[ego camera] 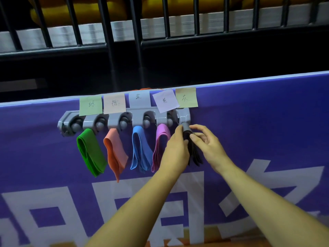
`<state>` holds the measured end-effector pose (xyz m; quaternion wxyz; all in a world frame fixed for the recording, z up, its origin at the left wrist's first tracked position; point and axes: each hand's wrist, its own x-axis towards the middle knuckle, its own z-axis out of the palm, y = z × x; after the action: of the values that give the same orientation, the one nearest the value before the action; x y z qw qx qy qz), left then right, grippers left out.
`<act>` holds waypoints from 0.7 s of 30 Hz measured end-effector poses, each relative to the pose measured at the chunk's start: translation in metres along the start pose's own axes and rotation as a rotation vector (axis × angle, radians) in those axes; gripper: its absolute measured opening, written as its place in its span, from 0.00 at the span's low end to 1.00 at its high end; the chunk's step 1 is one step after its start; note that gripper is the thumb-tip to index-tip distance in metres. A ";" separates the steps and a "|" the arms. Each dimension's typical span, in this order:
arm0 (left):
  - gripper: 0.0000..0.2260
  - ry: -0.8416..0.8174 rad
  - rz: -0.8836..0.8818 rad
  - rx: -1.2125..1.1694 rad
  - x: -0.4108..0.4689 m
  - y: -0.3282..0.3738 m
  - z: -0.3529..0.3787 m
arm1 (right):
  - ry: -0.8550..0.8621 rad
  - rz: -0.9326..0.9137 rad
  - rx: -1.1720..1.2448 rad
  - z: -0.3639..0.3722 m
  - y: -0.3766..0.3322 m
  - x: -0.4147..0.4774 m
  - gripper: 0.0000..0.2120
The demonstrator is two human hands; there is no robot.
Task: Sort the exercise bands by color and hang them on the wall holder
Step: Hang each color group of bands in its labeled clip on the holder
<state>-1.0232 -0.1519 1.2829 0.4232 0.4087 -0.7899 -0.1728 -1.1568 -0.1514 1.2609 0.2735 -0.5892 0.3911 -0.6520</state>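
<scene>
A grey wall holder [114, 122] with several pegs is fixed on a purple banner. From left to right hang green bands [89, 152], orange-pink bands [115, 152], blue bands [139, 148] and purple bands [161, 141]. Dark bands [195, 155] hang from the rightmost peg [186, 128]. My left hand [176, 148] grips the dark bands from the left just under the peg. My right hand [206, 141] pinches them from the right with its fingertips. The hands hide most of the dark bands.
Several sticky notes [138, 99] with handwritten labels sit above the pegs. The purple banner [267, 131] with large white characters spreads below. A black metal railing [138, 41] runs behind and above the banner.
</scene>
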 end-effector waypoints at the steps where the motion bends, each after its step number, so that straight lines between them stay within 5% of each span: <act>1: 0.22 0.018 -0.002 -0.045 0.000 -0.003 0.002 | -0.003 0.000 0.003 -0.001 0.002 -0.001 0.13; 9: 0.18 0.269 0.029 -0.235 0.006 -0.014 0.019 | 0.122 -0.071 -0.086 0.004 -0.001 0.006 0.09; 21: 0.18 0.180 -0.073 -0.382 -0.012 -0.033 0.046 | 0.039 -0.004 -0.032 0.000 0.022 -0.015 0.16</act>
<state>-1.0399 -0.1655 1.2293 0.5553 0.3630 -0.6866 -0.2973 -1.1571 -0.1514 1.2345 0.2551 -0.5814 0.4057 -0.6574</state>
